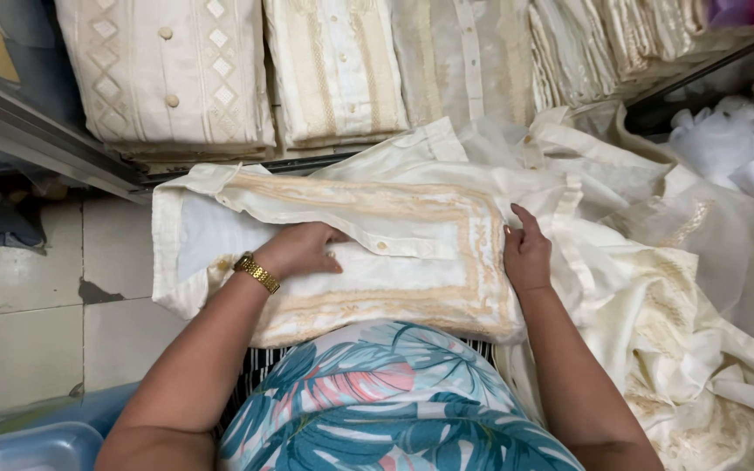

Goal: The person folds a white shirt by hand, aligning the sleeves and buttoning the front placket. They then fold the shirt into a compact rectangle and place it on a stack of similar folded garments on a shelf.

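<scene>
Head view: a folded cream shirt [394, 262] with tan embroidered bands and a buttoned placket lies across the person's lap, collar end toward the left. The left hand [300, 250] rests flat on the shirt front just beside the placket, fingers [329, 259] extended and released, gripping nothing. A gold wristwatch [257, 272] sits on the left wrist. The right hand [526, 253] presses against the right folded edge of the shirt, fingers straight and pointing upward, touching the fabric without clenching it. To the right, a loose pile of cream garments [682, 296] lies just beside the shirt and partly under it. Behind, a shelf [63, 144] carries stacks of folded embroidered shirts [167, 74] set side by side. A tiled floor [19, 288] shows at left
</scene>
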